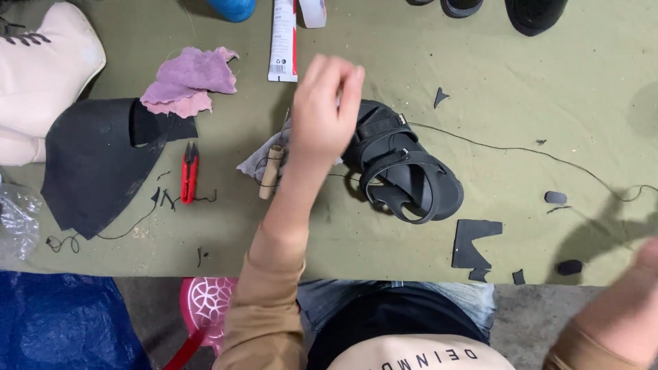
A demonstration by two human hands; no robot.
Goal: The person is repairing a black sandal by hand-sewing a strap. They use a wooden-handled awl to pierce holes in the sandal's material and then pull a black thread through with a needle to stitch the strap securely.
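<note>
Olive cloth worktop [548, 82]: left hand [322, 113], fingertips pinched together, raised over the black strapped rubber sandal [404, 171] at mid-worktop. Thin black thread [521, 147] trails to the right edge. Right hand [634, 301], blurred off the near edge, grip unclear.

left hand [322, 113] raised over table centre, fingers pinched together, w/ a thin dark thread [521, 147] running off toward 3 o'clock. black sandal [404, 168] lies just at 3 o'clock of the hand. small cardboard spool [271, 171] on a grey rag at 7 o'clock of it. red snips [189, 171] at 9 o'clock, beside a big black sheet [96, 164]; pink cloth [188, 79] at 10. right hand [641, 288] blurred at frame's 4 o'clock edge, grip unclear. black offcuts [473, 247] near 5.
</note>
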